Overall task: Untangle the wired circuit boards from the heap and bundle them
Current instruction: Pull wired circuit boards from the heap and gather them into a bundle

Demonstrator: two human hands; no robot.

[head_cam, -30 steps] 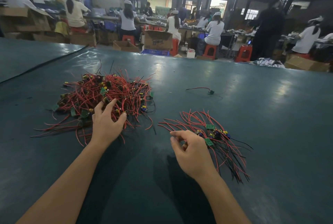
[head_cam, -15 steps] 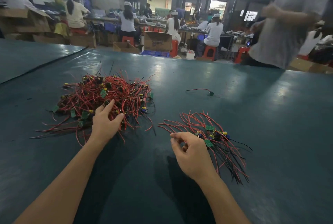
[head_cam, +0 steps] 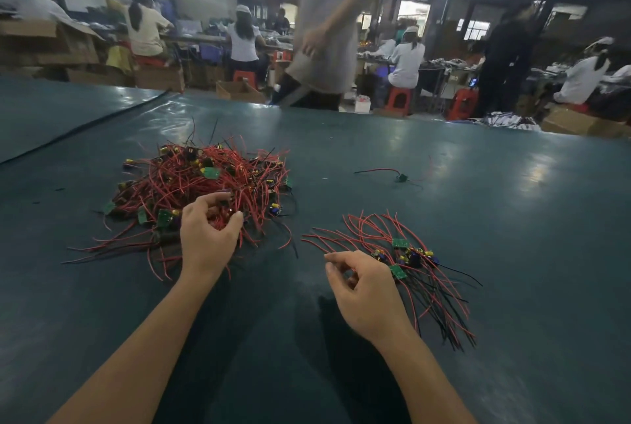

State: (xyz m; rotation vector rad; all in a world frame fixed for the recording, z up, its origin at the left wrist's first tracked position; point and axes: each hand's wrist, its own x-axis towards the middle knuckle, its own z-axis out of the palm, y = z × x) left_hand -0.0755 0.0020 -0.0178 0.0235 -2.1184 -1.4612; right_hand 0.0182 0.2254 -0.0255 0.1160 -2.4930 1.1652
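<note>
Left hand [head_cam: 208, 235] has gone from straight fingers to a curled grip on red wires at the near edge of the heap [head_cam: 205, 181]. A passer-by [head_cam: 334, 31] has crossed to centre behind the worktop [head_cam: 495, 218]. Right hand [head_cam: 365, 294] stays loosely curled, holding nothing, just beside the bundle [head_cam: 409, 263]. The bundle's long axis runs far-left to near-right: red ends fan far-left, green boards cluster mid-length, red and black tails point near-right. Heap lies left of it, apart. Stray wired board [head_cam: 401, 178] lies farther back. Open cardboard box [head_cam: 239, 90] beyond; contents not discernible.
</note>
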